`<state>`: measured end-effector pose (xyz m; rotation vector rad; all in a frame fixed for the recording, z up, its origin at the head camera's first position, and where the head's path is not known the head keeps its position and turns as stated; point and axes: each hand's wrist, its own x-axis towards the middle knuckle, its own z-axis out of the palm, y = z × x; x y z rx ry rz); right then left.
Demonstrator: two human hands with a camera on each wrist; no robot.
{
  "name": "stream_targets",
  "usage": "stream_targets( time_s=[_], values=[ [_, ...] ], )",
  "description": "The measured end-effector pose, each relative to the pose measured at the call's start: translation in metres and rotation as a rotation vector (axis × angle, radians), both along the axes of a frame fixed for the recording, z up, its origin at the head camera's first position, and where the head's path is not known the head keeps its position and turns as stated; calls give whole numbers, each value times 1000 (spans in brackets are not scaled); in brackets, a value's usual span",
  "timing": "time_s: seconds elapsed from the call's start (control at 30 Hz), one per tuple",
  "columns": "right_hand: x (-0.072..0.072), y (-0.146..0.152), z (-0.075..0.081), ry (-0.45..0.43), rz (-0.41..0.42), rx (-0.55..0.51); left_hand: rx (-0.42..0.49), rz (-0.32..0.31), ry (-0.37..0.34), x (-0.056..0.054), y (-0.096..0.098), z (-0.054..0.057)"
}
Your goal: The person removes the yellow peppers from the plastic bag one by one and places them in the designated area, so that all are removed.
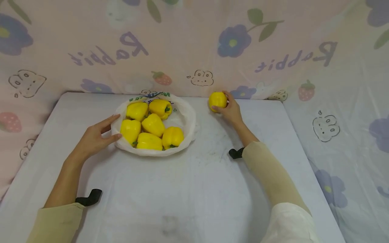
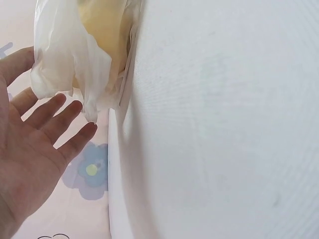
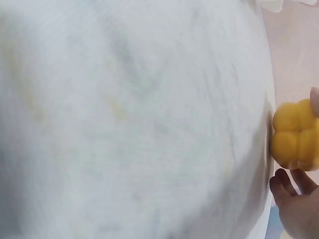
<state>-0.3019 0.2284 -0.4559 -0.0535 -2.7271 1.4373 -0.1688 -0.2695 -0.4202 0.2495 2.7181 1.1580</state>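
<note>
A white plastic bag [image 1: 189, 135], its rim spread wide, sits at the back left of the table with several yellow bell peppers [image 1: 153, 125] inside. My left hand [image 1: 92, 140] is at the bag's left side, its fingertips and thumb against the rim; in the left wrist view the fingers [image 2: 62, 122] are spread and extended beside the plastic. Near the back edge, right of the bag, my right hand [image 1: 232, 111] holds another yellow bell pepper [image 1: 217, 100] between thumb and fingers. The right wrist view shows this pepper [image 3: 294, 134] close to the tabletop, its lobed end facing the camera.
The white table [image 1: 158, 195] has faint smudges on its surface. Behind it and along both sides hangs a patterned cloth [image 1: 188, 44] with flowers, rabbits and strawberries. Black wrist mounts [image 1: 89, 198] stick out from both sleeves.
</note>
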Motion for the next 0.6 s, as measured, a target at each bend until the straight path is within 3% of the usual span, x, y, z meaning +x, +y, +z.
stream_targets(
  time_s=[0.4,0.6],
  values=[
    [3,-3,8,3,22,-7,-16,15,-24,3,4,3],
    [3,1,12,77,-6,17,-18,12,-15,2,4,5]
  ],
)
